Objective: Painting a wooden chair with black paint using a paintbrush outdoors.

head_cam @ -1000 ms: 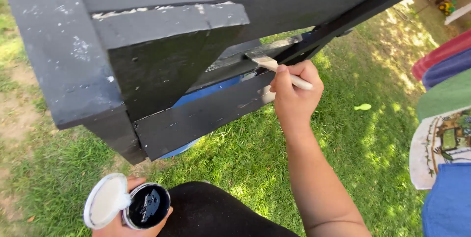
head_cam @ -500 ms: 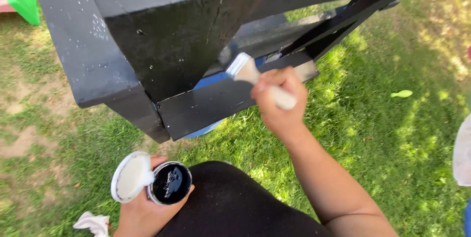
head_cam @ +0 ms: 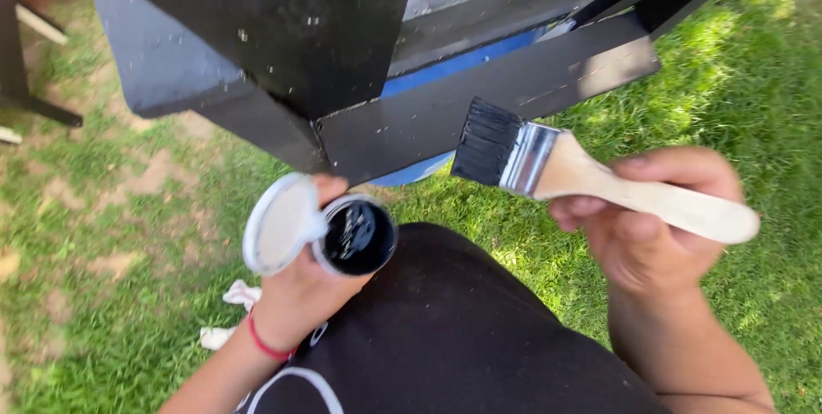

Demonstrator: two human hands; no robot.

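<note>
My right hand (head_cam: 659, 226) grips the pale wooden handle of a paintbrush (head_cam: 548, 161); its black bristles point left, just below a black-painted wooden frame (head_cam: 479, 106). In my left hand (head_cam: 304, 281) is a small open can of black paint (head_cam: 358, 236), with its white lid (head_cam: 282, 221) pinched beside it. The brush tip is a short way right of and above the can. My black-clad knee (head_cam: 445, 328) sits between both arms.
Sunlit grass (head_cam: 745, 97) lies all around, with bare dirt patches at left. A white rag (head_cam: 235, 307) lies on the ground by my left wrist. Something blue (head_cam: 462, 59) shows behind the frame. Dark legs of another piece (head_cam: 26, 80) stand at far left.
My right hand has pulled the brush off the black frame and brought it down and toward me, nearer the can. The view has tilted down and the can looms larger.
</note>
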